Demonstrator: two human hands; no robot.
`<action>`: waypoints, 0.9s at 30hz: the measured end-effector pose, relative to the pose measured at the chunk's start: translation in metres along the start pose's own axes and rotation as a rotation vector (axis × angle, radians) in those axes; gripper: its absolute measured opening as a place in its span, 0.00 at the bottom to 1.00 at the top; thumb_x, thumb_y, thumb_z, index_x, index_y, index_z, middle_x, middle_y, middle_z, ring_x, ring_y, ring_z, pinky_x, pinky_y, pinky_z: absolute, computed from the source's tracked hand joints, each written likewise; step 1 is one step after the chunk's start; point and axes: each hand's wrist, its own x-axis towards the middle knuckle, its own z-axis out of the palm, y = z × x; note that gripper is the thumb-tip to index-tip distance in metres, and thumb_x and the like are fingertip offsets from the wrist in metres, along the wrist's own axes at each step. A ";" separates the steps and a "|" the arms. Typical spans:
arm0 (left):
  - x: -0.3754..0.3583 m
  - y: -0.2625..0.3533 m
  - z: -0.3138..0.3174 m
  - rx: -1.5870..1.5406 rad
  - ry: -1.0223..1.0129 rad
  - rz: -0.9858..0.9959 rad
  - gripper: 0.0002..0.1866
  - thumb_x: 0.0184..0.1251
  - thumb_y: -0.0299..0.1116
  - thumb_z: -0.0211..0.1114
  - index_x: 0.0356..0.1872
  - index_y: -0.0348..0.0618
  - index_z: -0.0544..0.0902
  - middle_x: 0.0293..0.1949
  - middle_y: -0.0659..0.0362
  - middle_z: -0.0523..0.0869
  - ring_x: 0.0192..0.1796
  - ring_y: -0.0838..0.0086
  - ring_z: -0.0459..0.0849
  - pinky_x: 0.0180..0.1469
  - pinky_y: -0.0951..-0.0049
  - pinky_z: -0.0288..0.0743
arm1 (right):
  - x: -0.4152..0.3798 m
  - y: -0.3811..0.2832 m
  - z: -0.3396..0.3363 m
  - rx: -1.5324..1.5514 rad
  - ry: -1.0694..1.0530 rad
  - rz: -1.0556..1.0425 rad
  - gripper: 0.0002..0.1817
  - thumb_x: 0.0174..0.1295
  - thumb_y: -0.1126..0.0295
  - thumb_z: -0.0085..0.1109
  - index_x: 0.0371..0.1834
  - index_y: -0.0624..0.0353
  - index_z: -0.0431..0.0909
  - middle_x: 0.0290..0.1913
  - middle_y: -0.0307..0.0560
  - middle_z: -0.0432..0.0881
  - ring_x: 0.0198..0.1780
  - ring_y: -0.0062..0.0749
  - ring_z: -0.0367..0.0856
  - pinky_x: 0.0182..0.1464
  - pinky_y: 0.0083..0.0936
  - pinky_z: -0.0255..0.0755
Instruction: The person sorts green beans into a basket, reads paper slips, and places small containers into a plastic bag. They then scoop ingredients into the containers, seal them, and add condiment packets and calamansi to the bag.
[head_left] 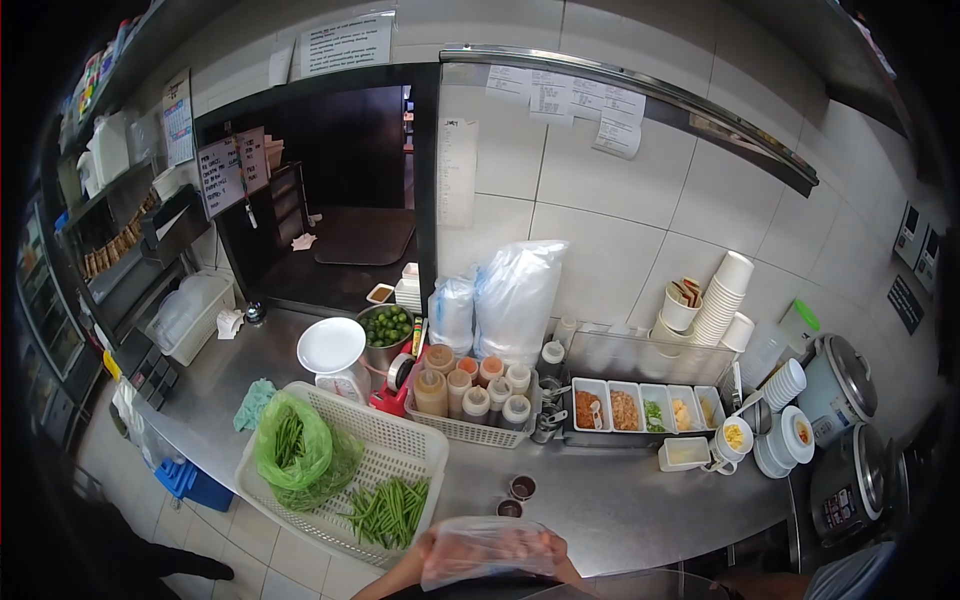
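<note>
A clear plastic bag [470, 570] is stretched between my two hands at the bottom middle. My left hand [430, 545] grips its left side, and my right hand [553, 548] has hold of the right side; the fingers show partly through the film. Just beyond the bag, two small cups of dark sauce [522, 487] stand on the steel counter [600, 510]. To the left, a white perforated basket [440, 450] contains loose green beans [390, 512] and a green plastic bag [300, 450] with more beans inside.
Squeeze bottles [431, 392] fill a basket behind the cups. Topping containers [625, 408] stand right of them, near stacked bowls [775, 455] and rice cookers [848, 480]. A white scale [335, 350] is behind the bean basket. Another person's shoe [205, 565] shows at lower left.
</note>
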 end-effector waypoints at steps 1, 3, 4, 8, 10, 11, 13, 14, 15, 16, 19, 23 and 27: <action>0.000 0.004 0.001 0.011 -0.029 0.037 0.17 0.58 0.46 0.68 0.33 0.40 0.80 0.32 0.62 0.81 0.36 0.79 0.78 0.36 0.78 0.69 | -0.003 -0.001 -0.004 0.012 -0.036 0.010 0.15 0.52 0.68 0.64 0.40 0.61 0.74 0.31 0.45 0.79 0.34 0.31 0.78 0.37 0.29 0.75; 0.001 0.008 0.005 0.040 -0.096 0.115 0.17 0.57 0.46 0.68 0.31 0.40 0.80 0.33 0.62 0.81 0.38 0.77 0.77 0.38 0.76 0.69 | -0.011 -0.008 -0.009 0.044 -0.099 -0.007 0.15 0.51 0.68 0.64 0.40 0.61 0.73 0.31 0.46 0.78 0.34 0.32 0.78 0.37 0.31 0.75; 0.005 0.010 0.005 0.050 -0.142 0.142 0.17 0.57 0.46 0.69 0.31 0.40 0.80 0.33 0.61 0.81 0.38 0.77 0.77 0.38 0.76 0.69 | -0.016 -0.012 -0.010 0.077 -0.130 -0.034 0.15 0.51 0.68 0.65 0.39 0.61 0.73 0.31 0.47 0.78 0.34 0.33 0.78 0.37 0.32 0.75; 0.042 -0.004 -0.005 0.120 -0.377 0.218 0.18 0.55 0.47 0.70 0.28 0.40 0.80 0.35 0.60 0.81 0.41 0.74 0.77 0.41 0.73 0.69 | -0.040 -0.035 -0.017 0.183 -0.191 -0.180 0.16 0.50 0.67 0.66 0.39 0.61 0.72 0.31 0.49 0.78 0.34 0.35 0.79 0.37 0.35 0.75; 0.063 -0.013 -0.014 0.181 -0.409 0.171 0.18 0.54 0.47 0.71 0.27 0.40 0.80 0.36 0.59 0.81 0.42 0.73 0.77 0.43 0.71 0.69 | -0.048 -0.049 -0.014 0.113 -0.148 -0.263 0.17 0.49 0.66 0.66 0.38 0.61 0.72 0.30 0.50 0.77 0.34 0.36 0.79 0.36 0.36 0.74; 0.064 -0.016 -0.011 0.223 -0.325 0.093 0.20 0.54 0.48 0.70 0.28 0.39 0.81 0.37 0.57 0.81 0.43 0.70 0.77 0.46 0.69 0.68 | -0.051 -0.057 -0.010 0.057 -0.108 -0.311 0.17 0.49 0.65 0.67 0.38 0.60 0.72 0.30 0.50 0.77 0.33 0.36 0.78 0.35 0.36 0.74; 0.079 -0.003 0.012 0.306 -0.149 0.080 0.23 0.58 0.50 0.67 0.32 0.35 0.82 0.38 0.52 0.81 0.44 0.64 0.77 0.51 0.65 0.67 | -0.054 -0.073 0.000 -0.017 -0.016 -0.369 0.18 0.50 0.63 0.67 0.38 0.60 0.72 0.30 0.50 0.78 0.33 0.36 0.78 0.33 0.36 0.72; 0.091 0.005 0.023 0.558 -0.120 0.209 0.23 0.60 0.50 0.64 0.33 0.34 0.82 0.39 0.51 0.81 0.44 0.61 0.77 0.52 0.64 0.66 | -0.060 -0.078 -0.007 -0.079 -0.018 -0.396 0.18 0.51 0.62 0.67 0.40 0.61 0.73 0.31 0.51 0.79 0.34 0.37 0.79 0.34 0.36 0.72; 0.102 0.012 0.031 0.811 -0.091 0.335 0.24 0.63 0.50 0.61 0.34 0.33 0.82 0.39 0.50 0.81 0.45 0.59 0.77 0.53 0.62 0.65 | -0.065 -0.081 -0.013 -0.141 -0.020 -0.425 0.19 0.52 0.61 0.66 0.41 0.62 0.74 0.32 0.51 0.80 0.36 0.38 0.79 0.35 0.35 0.72; 0.108 0.014 0.036 1.064 -0.059 0.458 0.24 0.65 0.50 0.59 0.35 0.33 0.82 0.40 0.49 0.81 0.46 0.57 0.77 0.54 0.61 0.65 | -0.069 -0.087 -0.018 -0.269 -0.057 -0.410 0.19 0.53 0.60 0.66 0.42 0.63 0.75 0.34 0.51 0.81 0.37 0.38 0.80 0.37 0.34 0.72; 0.099 0.004 0.026 1.032 0.046 -0.041 0.28 0.72 0.51 0.47 0.39 0.31 0.80 0.41 0.47 0.82 0.45 0.55 0.78 0.53 0.62 0.68 | -0.061 -0.113 -0.007 -0.708 -0.174 -0.290 0.20 0.56 0.60 0.64 0.43 0.66 0.78 0.38 0.52 0.82 0.41 0.38 0.80 0.42 0.30 0.72; 0.078 0.016 0.012 1.115 0.544 0.015 0.28 0.74 0.48 0.44 0.33 0.29 0.80 0.27 0.50 0.81 0.31 0.69 0.78 0.40 0.72 0.72 | -0.032 -0.128 0.009 -0.989 0.183 -0.166 0.15 0.59 0.65 0.60 0.43 0.66 0.80 0.40 0.51 0.83 0.45 0.34 0.80 0.48 0.25 0.70; 0.068 0.058 0.023 1.036 0.916 0.225 0.23 0.74 0.42 0.46 0.34 0.29 0.82 0.30 0.50 0.83 0.32 0.74 0.78 0.38 0.74 0.71 | 0.027 -0.091 -0.024 -1.597 0.311 -0.295 0.17 0.61 0.64 0.56 0.51 0.59 0.77 0.51 0.51 0.77 0.55 0.43 0.73 0.57 0.33 0.65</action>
